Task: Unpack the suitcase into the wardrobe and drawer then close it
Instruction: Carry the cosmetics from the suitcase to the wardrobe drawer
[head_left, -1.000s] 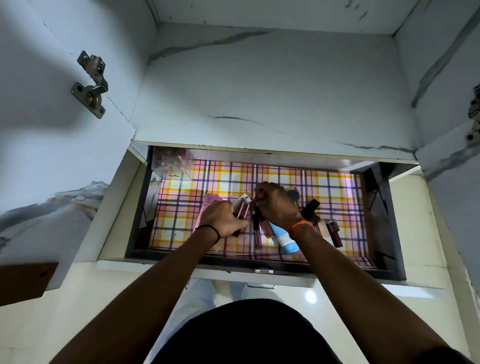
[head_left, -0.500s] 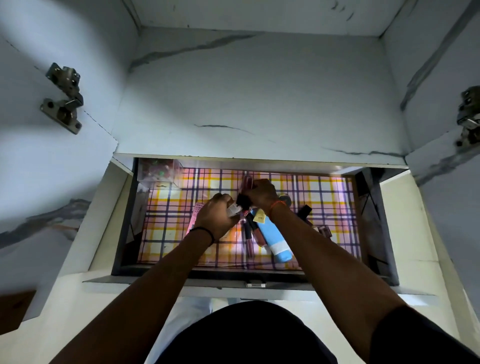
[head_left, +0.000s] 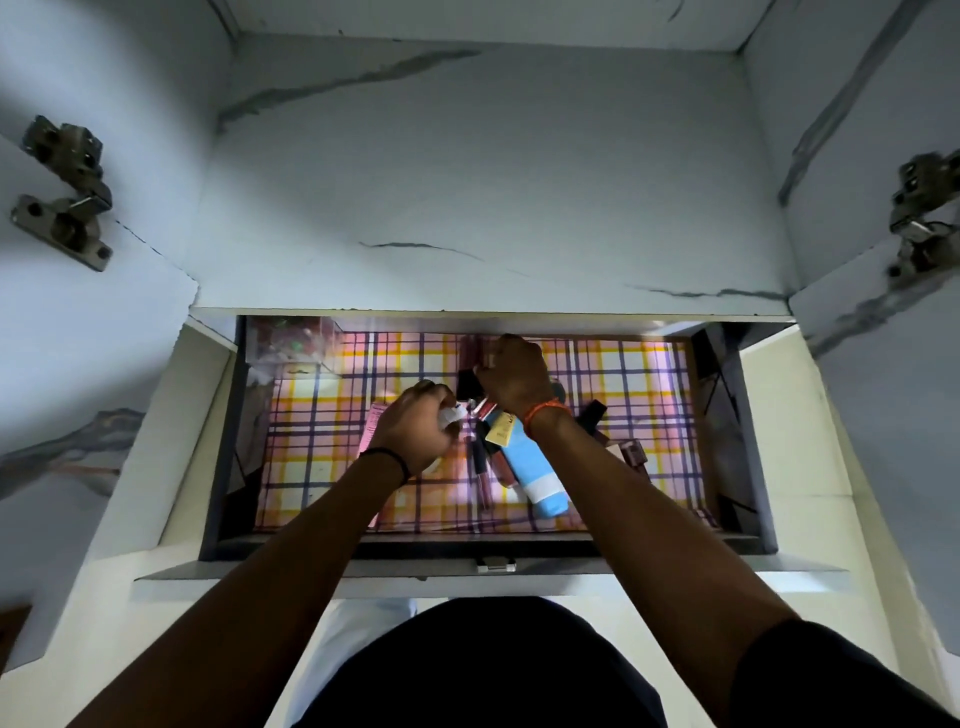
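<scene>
Cosmetics (head_left: 485, 452) half-hidden under hands

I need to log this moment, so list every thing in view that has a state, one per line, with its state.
drawer: pulled open, lined with checked paper
blue tube: lying flat in the drawer, cap toward the front
left hand: curled round a small white item
right hand: curled over small cosmetics at the back
clear box: sitting in the back left corner
left hinge: swung open
</scene>
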